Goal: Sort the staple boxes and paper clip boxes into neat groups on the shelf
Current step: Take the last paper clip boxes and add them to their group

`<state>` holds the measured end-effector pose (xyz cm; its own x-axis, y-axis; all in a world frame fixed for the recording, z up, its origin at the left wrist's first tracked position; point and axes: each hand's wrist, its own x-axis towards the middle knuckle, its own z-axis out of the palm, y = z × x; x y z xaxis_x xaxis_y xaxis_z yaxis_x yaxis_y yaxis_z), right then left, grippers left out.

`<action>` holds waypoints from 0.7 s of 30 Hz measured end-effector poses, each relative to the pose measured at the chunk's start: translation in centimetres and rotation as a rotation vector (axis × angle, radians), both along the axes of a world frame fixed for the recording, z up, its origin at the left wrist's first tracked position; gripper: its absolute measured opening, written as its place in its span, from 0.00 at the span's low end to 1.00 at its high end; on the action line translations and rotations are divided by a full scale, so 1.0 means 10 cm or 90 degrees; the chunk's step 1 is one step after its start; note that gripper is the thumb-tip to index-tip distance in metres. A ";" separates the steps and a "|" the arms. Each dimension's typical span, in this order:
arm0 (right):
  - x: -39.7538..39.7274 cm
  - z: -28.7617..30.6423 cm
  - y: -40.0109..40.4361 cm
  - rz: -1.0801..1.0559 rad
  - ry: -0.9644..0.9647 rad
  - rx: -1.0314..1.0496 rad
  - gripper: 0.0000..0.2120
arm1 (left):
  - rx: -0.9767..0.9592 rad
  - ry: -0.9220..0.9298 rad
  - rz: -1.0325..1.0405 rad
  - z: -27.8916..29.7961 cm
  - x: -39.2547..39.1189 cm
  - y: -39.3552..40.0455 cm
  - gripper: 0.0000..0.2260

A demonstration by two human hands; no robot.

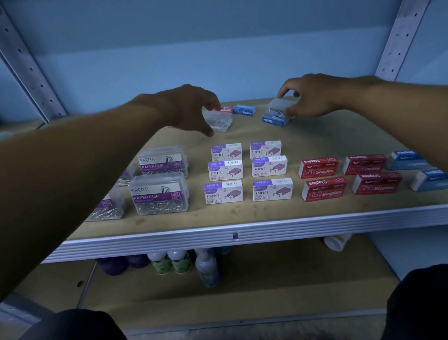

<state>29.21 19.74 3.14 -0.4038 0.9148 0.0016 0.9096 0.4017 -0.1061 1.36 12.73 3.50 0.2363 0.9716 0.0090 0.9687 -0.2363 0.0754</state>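
Rows of white staple boxes (247, 172) mark the shelf (249, 233) middle. Behind them, your left hand (186, 109) curls over a clear clip box (220, 121); your right hand (311, 96) grips another clear box (279, 105) atop a blue staple box (274, 120). Red staple boxes (349, 176) sit right.

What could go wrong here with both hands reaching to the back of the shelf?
1. The right hand grips a clear clip box resting on a blue staple box; lifting may drag it askew.
2. The left forearm passes over the sorted paper clip boxes and could knock them.
3. The left hand's grip on its clear box looks loose; it might slip.
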 end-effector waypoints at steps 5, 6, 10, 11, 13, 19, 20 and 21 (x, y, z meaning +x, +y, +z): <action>-0.03 -0.08 0.17 -0.023 0.003 -0.009 0.24 | -0.014 0.010 -0.016 -0.06 0.00 0.16 0.28; -0.03 -0.10 0.19 -0.026 0.005 -0.008 0.24 | -0.015 0.012 -0.023 -0.08 0.00 0.18 0.28; -0.04 -0.15 0.27 -0.026 0.017 0.008 0.22 | -0.018 0.009 -0.038 -0.13 -0.03 0.27 0.27; -0.04 -0.16 0.27 -0.027 0.023 0.017 0.21 | -0.018 0.008 -0.038 -0.13 -0.03 0.29 0.27; -0.05 -0.17 0.28 -0.027 0.037 0.034 0.20 | -0.018 0.016 -0.041 -0.12 -0.04 0.33 0.28; -0.01 -0.14 0.21 -0.046 0.096 0.038 0.17 | -0.029 0.044 -0.065 -0.02 0.01 0.35 0.24; 0.00 -0.12 0.18 -0.047 0.109 0.041 0.17 | -0.028 0.050 -0.066 0.00 0.02 0.34 0.24; 0.01 -0.09 0.15 -0.047 0.121 0.043 0.16 | -0.025 0.062 -0.070 0.00 0.03 0.35 0.24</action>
